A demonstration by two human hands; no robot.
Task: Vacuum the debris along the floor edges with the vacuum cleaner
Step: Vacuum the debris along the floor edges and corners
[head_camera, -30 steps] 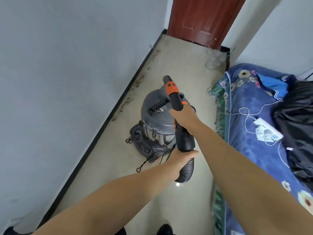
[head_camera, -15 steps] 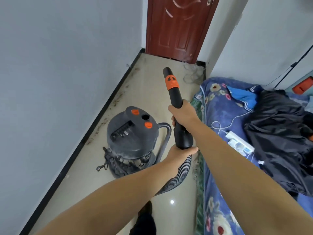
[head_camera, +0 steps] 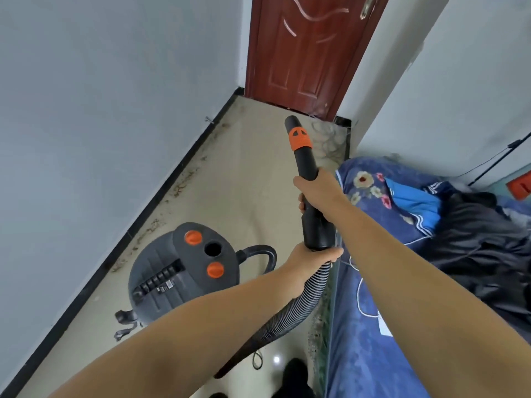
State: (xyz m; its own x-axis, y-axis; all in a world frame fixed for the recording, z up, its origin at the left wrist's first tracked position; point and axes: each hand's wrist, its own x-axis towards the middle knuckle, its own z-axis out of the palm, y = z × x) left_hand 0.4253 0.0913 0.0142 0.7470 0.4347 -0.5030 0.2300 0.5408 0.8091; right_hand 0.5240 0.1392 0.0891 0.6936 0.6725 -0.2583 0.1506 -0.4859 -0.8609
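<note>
R hand [head_camera: 319, 188] grips nozzle [head_camera: 304, 162] | L hand [head_camera: 310, 258] holds hose [head_camera: 304, 305] | vac [head_camera: 178, 271] by wall

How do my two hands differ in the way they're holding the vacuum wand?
The right hand grips the rigid black nozzle tube higher up, nearer its orange collar; the left hand grips lower, where the tube meets the ribbed hose. The right arm comes in from beside the bed, the left from above the vacuum canister. Both hands wrap round the same wand, held off the floor.
</note>
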